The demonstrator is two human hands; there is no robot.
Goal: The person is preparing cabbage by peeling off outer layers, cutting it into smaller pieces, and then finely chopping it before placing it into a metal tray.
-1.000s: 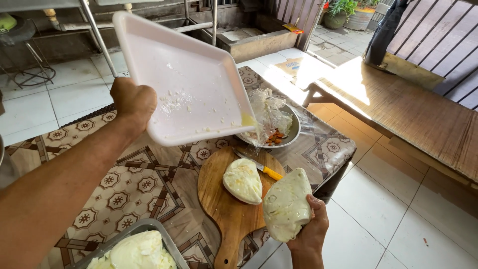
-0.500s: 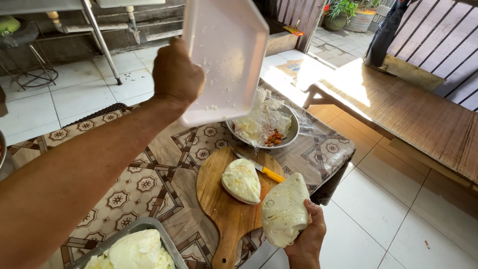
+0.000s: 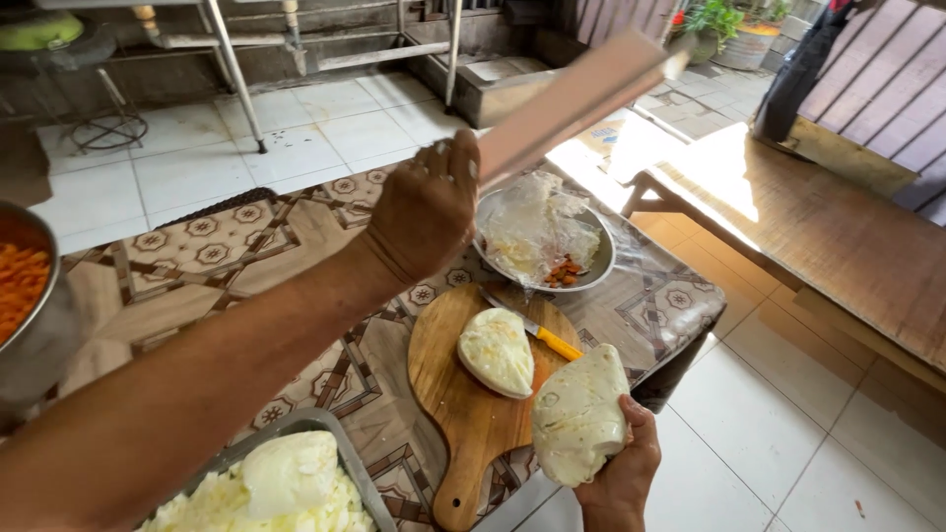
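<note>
The fingers of the left hand (image 3: 429, 212) are clamped tight round the near edge of a flat white plastic tray (image 3: 581, 91), and they are now tipping it steeper than a moment ago: a second back its broad face was showing, with scraps on it, and now it is standing almost edge-on, slanting up and away to the far right above a round metal bowl (image 3: 601, 258) lined with crumpled clear plastic and holding pale scraps and orange bits. By that tilt, whatever loose bits lay on the tray are probably sliding off toward the bowl.

The right hand (image 3: 619, 471), low at the near edge of the patterned table (image 3: 296, 246), is still cupping a pale cut cabbage half (image 3: 579, 414), fingers curled under it. Just left of that, another cabbage half (image 3: 496, 351) is lying cut face down on a round wooden cutting board (image 3: 458, 404), with a yellow-handled knife (image 3: 540, 335) beside it. Nearer and to the left, a grey metal pan (image 3: 296, 426) is holding chopped cabbage, and at the far left a steel bowl (image 3: 44, 335) of orange pieces is sitting.
</note>
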